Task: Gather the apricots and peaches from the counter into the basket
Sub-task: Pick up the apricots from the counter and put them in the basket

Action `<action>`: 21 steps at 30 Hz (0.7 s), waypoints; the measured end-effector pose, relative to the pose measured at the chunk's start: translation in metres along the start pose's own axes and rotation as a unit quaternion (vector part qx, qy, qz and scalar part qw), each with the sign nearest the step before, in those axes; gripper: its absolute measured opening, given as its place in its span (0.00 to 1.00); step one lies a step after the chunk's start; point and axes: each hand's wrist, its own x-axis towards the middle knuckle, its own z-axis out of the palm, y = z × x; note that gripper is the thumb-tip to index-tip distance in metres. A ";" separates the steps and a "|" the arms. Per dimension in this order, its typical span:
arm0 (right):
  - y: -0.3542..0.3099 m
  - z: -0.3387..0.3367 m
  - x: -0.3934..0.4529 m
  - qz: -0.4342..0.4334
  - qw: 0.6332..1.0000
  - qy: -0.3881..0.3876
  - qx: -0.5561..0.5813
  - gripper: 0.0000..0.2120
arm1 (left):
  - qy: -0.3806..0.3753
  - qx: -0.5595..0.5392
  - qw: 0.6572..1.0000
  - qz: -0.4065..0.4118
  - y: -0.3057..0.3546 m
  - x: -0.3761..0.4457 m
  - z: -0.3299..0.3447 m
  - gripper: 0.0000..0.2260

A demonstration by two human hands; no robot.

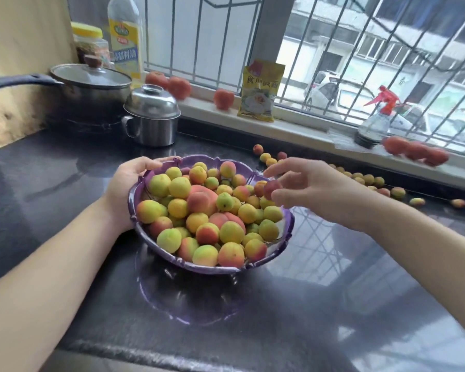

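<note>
A purple basket (287, 232) stands in the middle of the dark counter, heaped with yellow, green and red apricots and a few larger peaches (202, 201). My left hand (126, 183) grips the basket's left rim. My right hand (312, 191) hovers over the basket's right edge, its fingers pinching a small reddish apricot (271, 187). Several loose apricots (368, 179) lie in a row on the counter along the window ledge, behind and to the right of my right hand. A few more apricots (265, 157) lie just beyond the basket.
A steel lidded pot (152, 116) and a pan with a glass lid (90, 84) stand at the back left. On the window ledge are tomatoes (223, 99), a yellow packet (261, 92), a spray bottle (373, 124) and an oil bottle (125, 36).
</note>
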 end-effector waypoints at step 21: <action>-0.014 0.036 -0.008 -0.092 0.943 -0.082 -0.310 0.17 | -0.001 0.008 1.000 -0.003 0.001 0.002 -0.003 0.21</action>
